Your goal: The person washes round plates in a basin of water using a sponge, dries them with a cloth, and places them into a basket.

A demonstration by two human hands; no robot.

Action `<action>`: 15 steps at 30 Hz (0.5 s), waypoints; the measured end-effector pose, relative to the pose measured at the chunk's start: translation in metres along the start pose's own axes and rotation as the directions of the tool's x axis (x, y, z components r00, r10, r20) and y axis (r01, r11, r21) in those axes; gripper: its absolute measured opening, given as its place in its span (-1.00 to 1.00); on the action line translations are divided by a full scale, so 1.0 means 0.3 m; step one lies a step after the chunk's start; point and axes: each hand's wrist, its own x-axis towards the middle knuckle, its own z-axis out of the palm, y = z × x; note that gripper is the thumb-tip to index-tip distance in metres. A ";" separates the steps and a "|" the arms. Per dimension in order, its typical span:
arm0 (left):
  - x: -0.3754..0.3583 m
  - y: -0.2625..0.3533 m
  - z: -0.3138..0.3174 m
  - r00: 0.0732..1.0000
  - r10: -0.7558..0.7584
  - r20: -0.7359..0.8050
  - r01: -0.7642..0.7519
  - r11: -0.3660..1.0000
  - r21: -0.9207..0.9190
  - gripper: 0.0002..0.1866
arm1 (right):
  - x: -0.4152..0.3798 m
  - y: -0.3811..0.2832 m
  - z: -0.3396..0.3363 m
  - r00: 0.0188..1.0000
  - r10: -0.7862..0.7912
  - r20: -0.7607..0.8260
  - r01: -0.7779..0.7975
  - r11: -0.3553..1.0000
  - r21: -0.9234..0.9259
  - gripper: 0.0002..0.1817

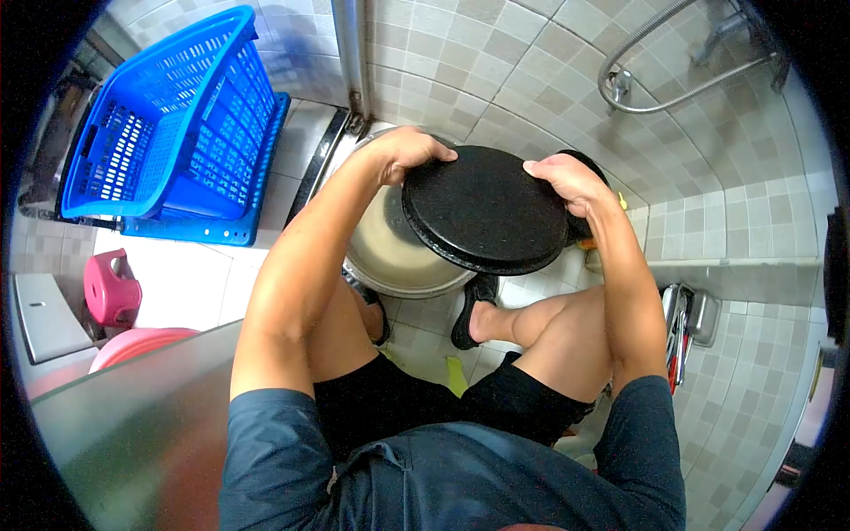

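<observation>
A round black lid or pan-like disc [487, 208], its surface wet and speckled, is held tilted over a wide metal basin [354, 270]. My left hand [412, 155] grips its upper left edge, thumb on top and the other fingers hidden behind. At the upper right edge my right hand [571, 181] holds it in the same way, thumb over the rim. Cloudy liquid [390, 239] shows in the basin below and to the left of the disc. Another black object [583, 164], partly hidden, lies behind my right hand.
A blue basket [212, 150] stands at the upper left, with a pink stool [112, 288] below it. A frosted panel [142, 416] is at the lower left. A shower hose [655, 108] hangs at the upper right; a metal container [704, 319] sits right of my knee.
</observation>
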 end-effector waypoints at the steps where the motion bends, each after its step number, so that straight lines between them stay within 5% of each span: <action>1: 0.005 -0.003 -0.003 1.000 -0.003 0.011 0.003 1.000 0.009 -0.64 | -0.001 0.000 0.001 1.000 0.004 0.011 -0.004 1.000 0.012 -0.61; 7: 0.002 -0.006 -0.007 0.998 0.062 -0.014 -0.060 0.994 0.090 -0.59 | -0.005 -0.012 0.000 1.000 -0.004 0.006 0.004 1.000 0.004 -0.67; 9: -0.025 0.004 -0.001 0.969 0.219 -0.111 -0.171 0.926 0.337 -0.58 | -0.011 -0.014 -0.024 0.999 -0.013 -0.030 0.013 1.000 -0.005 -0.70; 11: -0.103 0.020 0.035 0.941 0.319 -0.113 -0.285 0.927 0.242 -0.58 | -0.012 -0.007 -0.032 0.938 -0.344 -0.049 0.344 0.939 -0.009 -0.74; 12: -0.075 0.011 0.006 0.938 0.346 0.001 -0.339 0.917 0.212 -0.59 | -0.056 -0.029 -0.020 0.925 -0.376 -0.057 0.378 0.925 0.028 -0.74; 15: -0.009 -0.024 -0.039 0.865 0.480 0.148 -0.502 0.837 0.219 -0.63 | -0.124 -0.037 -0.010 0.772 -0.626 -0.112 0.567 0.757 -0.324 -0.77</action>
